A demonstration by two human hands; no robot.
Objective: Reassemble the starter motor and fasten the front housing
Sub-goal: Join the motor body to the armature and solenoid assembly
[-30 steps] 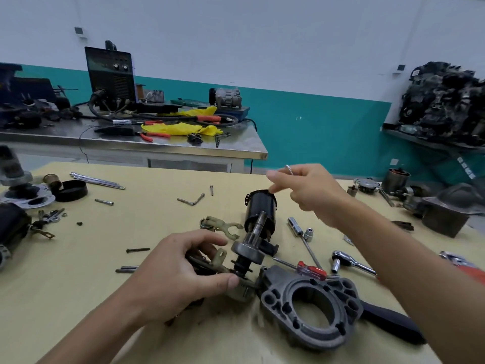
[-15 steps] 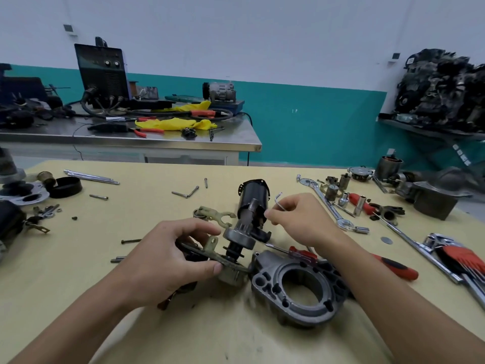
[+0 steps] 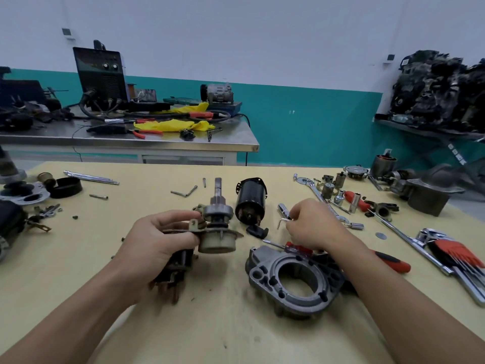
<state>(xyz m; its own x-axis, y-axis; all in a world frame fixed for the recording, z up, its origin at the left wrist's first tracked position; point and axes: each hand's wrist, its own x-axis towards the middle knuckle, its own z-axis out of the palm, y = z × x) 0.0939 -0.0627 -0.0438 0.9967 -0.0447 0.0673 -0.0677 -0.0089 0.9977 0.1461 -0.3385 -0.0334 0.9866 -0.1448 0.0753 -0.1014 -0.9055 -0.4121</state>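
Housing [image 3: 301, 303] lies by right hand [image 3: 312, 227], pinching perhaps a clip [image 3: 282, 221]; left hand [image 3: 154, 243] grips motor [image 3: 217, 232].

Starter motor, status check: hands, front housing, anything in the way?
Left hand grips drive assembly, shaft up. Right hand pinches small bent metal piece. Front housing loose on table, not fitted. Screwdriver lies just behind it.

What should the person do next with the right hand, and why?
Probably set down the small bent metal piece and take the front housing: the right hand pinches that piece low over the table, the housing lies free near it, and the left hand holds the motor assembly shaft up.
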